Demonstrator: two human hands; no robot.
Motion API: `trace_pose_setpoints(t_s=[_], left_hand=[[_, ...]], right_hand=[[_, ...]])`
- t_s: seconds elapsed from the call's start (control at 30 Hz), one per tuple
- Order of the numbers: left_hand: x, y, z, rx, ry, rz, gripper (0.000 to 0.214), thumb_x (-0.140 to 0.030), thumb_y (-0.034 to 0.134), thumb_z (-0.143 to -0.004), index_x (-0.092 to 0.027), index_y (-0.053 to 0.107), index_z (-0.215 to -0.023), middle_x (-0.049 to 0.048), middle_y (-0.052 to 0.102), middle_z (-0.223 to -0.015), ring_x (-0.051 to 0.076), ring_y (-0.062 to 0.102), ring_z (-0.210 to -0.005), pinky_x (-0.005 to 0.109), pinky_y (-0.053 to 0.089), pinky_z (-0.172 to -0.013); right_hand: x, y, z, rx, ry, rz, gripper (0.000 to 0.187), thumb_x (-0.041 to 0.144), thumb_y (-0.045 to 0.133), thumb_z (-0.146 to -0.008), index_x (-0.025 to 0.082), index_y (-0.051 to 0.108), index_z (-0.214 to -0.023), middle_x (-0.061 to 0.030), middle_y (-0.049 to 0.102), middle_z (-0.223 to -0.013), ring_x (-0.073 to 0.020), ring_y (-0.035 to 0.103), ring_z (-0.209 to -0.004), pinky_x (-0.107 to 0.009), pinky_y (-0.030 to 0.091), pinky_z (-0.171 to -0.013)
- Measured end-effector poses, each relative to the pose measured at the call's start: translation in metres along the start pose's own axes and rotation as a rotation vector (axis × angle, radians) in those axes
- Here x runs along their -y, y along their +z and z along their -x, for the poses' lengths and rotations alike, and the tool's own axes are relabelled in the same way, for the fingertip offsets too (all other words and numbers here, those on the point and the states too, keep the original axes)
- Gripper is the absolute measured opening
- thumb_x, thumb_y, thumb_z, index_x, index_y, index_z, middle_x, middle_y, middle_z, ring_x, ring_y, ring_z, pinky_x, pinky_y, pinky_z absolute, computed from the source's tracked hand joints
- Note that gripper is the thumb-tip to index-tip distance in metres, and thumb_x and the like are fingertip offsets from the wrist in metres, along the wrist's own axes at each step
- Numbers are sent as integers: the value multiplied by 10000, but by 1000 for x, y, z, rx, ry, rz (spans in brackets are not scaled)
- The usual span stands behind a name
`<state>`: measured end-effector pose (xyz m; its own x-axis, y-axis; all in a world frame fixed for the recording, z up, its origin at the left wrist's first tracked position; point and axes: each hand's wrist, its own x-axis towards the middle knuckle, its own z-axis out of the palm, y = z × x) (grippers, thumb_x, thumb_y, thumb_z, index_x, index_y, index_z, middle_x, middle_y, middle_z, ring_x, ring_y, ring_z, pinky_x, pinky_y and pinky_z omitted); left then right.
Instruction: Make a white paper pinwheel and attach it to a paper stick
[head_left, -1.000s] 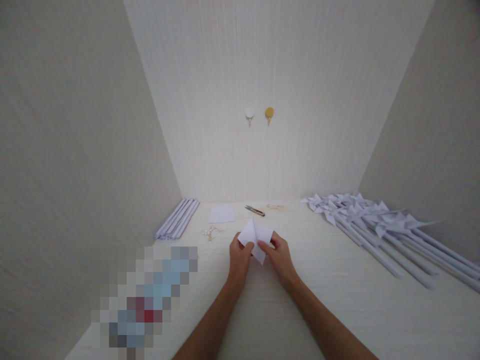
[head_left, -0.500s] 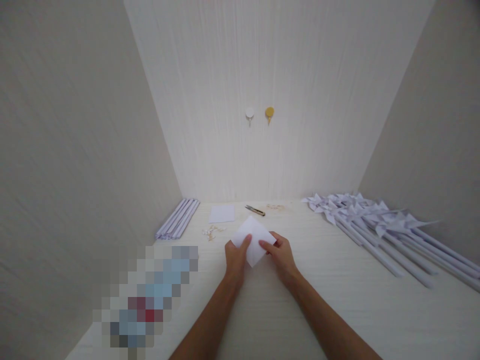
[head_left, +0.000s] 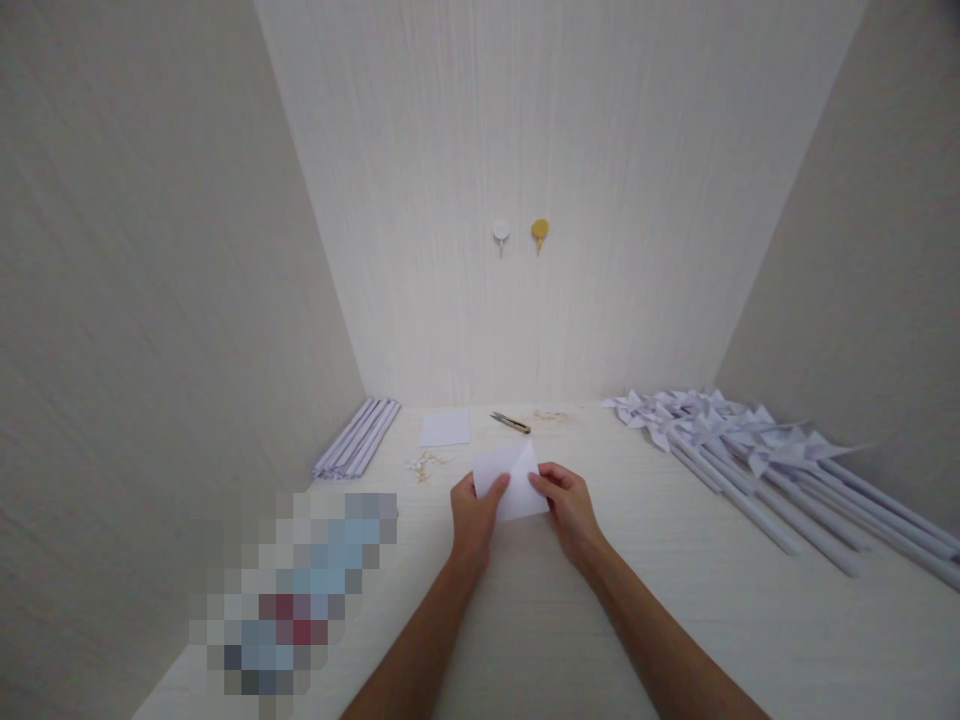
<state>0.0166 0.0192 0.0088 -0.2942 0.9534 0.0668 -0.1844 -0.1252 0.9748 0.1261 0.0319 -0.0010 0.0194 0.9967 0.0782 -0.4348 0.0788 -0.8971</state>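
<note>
Between my two hands is a white square sheet of paper (head_left: 517, 495), with a crease line running up toward its top corner. My left hand (head_left: 474, 512) grips its left side, thumb on top and fingers behind. On the right side my right hand (head_left: 567, 500) pinches the edge between thumb and fingers. Just beyond the paper lies a pair of thread snips (head_left: 510, 422). A stack of white paper squares (head_left: 445, 429) is at the back left, with small cotton-swab-like bits (head_left: 426, 464) in front of it.
Rolled white paper sticks (head_left: 356, 438) lie in a bundle at the left. Finished paper pinwheels on sticks (head_left: 742, 450) are piled along the right wall. A blurred-out object (head_left: 322, 580) is at the front left. Two hooks (head_left: 539, 232) hang on the back wall.
The paper has been turned in my hands, from a diamond pose to nearly square-on. Both hands keep hold of it and have hardly moved.
</note>
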Motion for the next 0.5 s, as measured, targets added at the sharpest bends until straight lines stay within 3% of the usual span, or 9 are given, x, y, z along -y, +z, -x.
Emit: trace_pose_setpoints(t_s=[0.13, 0.33, 0.5], left_hand=[[1, -1, -1, -9, -22, 1, 272, -305, 651, -522, -97, 609, -694, 56, 628, -628, 153, 547, -533, 268, 438, -504], [-2, 2, 3, 101, 9, -141, 207, -260, 649, -520, -91, 617, -635, 36, 609, -561, 140, 526, -500, 239, 414, -462], [-3, 1, 3, 130, -4, -112, 205, -246, 647, -526, -101, 624, -669, 37, 627, -606, 143, 539, -529, 243, 426, -485]], right_hand=[[-4, -1, -2, 37, 2, 1, 81, 206, 645, -554, 165, 583, -587, 40, 554, -486, -99, 471, -447, -218, 362, -461], [-3, -2, -3, -57, -93, -24, 126, 233, 660, -554, 168, 573, -617, 38, 580, -536, -110, 509, -492, -218, 397, -480], [0, 2, -1, -40, -45, -31, 145, 223, 673, -536, 157, 585, -630, 24, 613, -560, -118, 529, -500, -223, 412, -478]])
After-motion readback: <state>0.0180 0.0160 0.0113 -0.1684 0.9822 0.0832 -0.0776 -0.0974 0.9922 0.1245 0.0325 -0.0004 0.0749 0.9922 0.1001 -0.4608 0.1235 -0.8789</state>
